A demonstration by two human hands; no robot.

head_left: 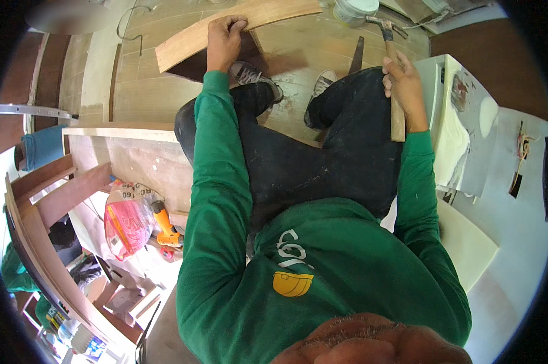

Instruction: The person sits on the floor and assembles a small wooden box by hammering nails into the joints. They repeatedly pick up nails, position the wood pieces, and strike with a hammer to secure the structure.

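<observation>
My left hand [225,41] grips the top edge of a long light-brown wooden board [186,51], which stands on the floor in front of my feet. The fingers are closed over the edge, and a dark panel [210,65] shows just below it. In my right hand [403,85] is a hammer [397,124], held partway along its wooden handle above my right knee. Its metal head [388,27] points away from me, well apart from the board.
A white bucket [354,11] stands at the far side. At left, an orange drill [166,225] and a red-and-clear plastic bag [127,224] lie inside a wooden frame [49,255]. A stained pale cabinet [468,130] is close on my right. A dark pointed strip [358,54] lies near my right shoe.
</observation>
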